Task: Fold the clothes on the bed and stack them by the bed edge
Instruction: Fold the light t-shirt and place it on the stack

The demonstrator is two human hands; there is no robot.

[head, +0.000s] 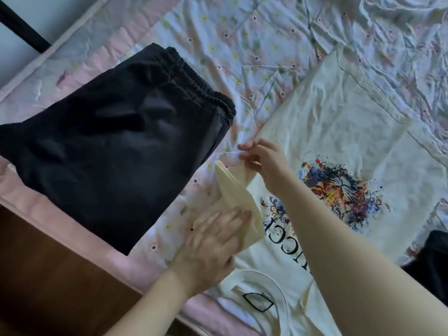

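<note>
**Inspector:** What lay nearest?

**Assistant:** The T-shirt (339, 132), cream cotton with a printed front, lay flat on the bed, collar toward the person, hem away. Its long axis ran from the near edge up and to the right. The left hand (213, 241) rested on the folded sleeve (232, 200), fingers straight and flat, pressing and gripping nothing.

**Inspector:** And the right hand?

**Assistant:** The right hand (261, 161) sat just beyond the left, fingertips pinching cloth at the shirt's side edge. Whether that was shirt fabric or bedsheet, I could not tell. The shirt body spread to the right of both hands, so in my judgement the fold would travel rightward, and the right hand was nearer that work.

**Inspector:** Beyond the hands?

**Assistant:** To their left, the black shorts (116, 141) lay folded by the bed edge, heavy matte knit with a gathered waistband on the far end, apart from the shirt. Farther off, the flowered sheet (266, 40) was thin and creased.
</note>
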